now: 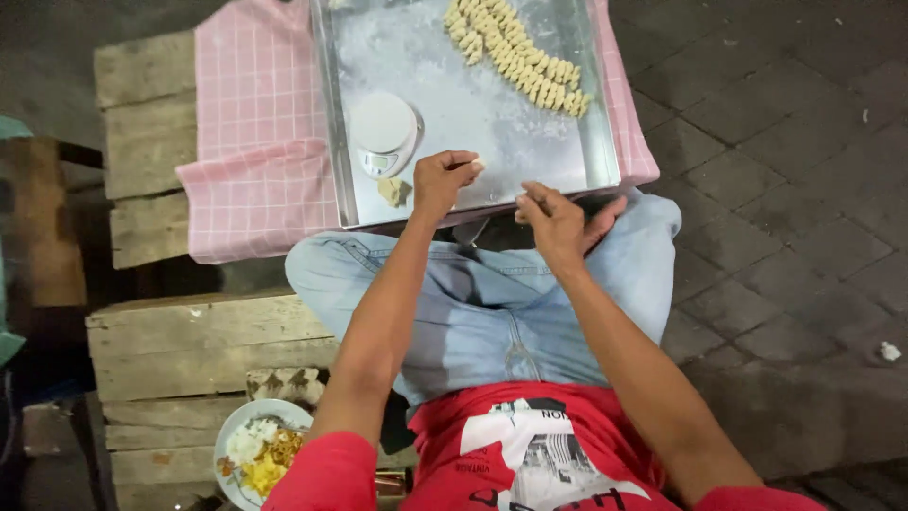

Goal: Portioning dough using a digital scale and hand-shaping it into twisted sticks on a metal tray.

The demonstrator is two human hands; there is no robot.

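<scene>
My left hand (443,180) is curled over the near edge of a floured metal tray (586,142), pinching a small pale dough piece (478,165) at its fingertips. My right hand (560,222) hovers just off the tray's front edge above my lap, fingers loosely spread, with nothing seen in it. A small tan dough lump (392,190) lies on the tray left of my left hand, beside a white round kitchen scale (382,132). Several shaped dough pieces (518,55) lie in rows at the tray's far right.
The tray rests on a pink checked cloth (251,151) over wooden pallets (147,114). A plate of food (255,452) sits on a lower pallet at my left. Dark paving stones (776,189) lie to the right.
</scene>
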